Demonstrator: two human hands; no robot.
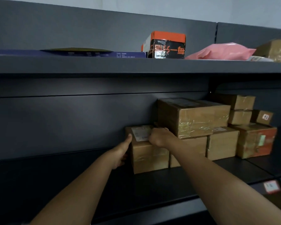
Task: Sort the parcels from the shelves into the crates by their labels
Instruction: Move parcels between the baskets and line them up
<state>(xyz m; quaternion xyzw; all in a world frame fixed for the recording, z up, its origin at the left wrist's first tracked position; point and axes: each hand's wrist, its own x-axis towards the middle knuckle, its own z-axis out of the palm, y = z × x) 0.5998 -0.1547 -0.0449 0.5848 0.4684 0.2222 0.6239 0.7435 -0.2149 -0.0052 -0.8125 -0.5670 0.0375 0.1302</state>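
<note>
Both hands are on one brown parcel (pixel 149 156), the leftmost box on the lower shelf (pixel 152 184), and each takes a different job. The left hand (pixel 120 151) lies against the parcel's open left side with the thumb stretched up over the top corner. That is the only face with free space beside it, so it is the natural place to brace and steer. The right hand (pixel 159 137) sits on top with its fingers curled down over the far right part of the lid, clamped on the cardboard close to where a larger taped box (pixel 193 117) overhangs (the fingertips are hidden there, so how deep they reach I cannot tell). The parcel touches a neighbouring box (pixel 190 148) on its right, which leaves no room for a side grip. That probably explains the hold from above. The white label (pixel 140 133) faces upward between the two hands and neither hand covers it, which suits a task that turns on reading it. I judge this to be the start of a lift or slide outward. The overhanging box rests mainly on the neighbour, yet it could shift if the parcel drags against it. No crate shows in this view, so the parcel's destination cannot be judged from here.
</note>
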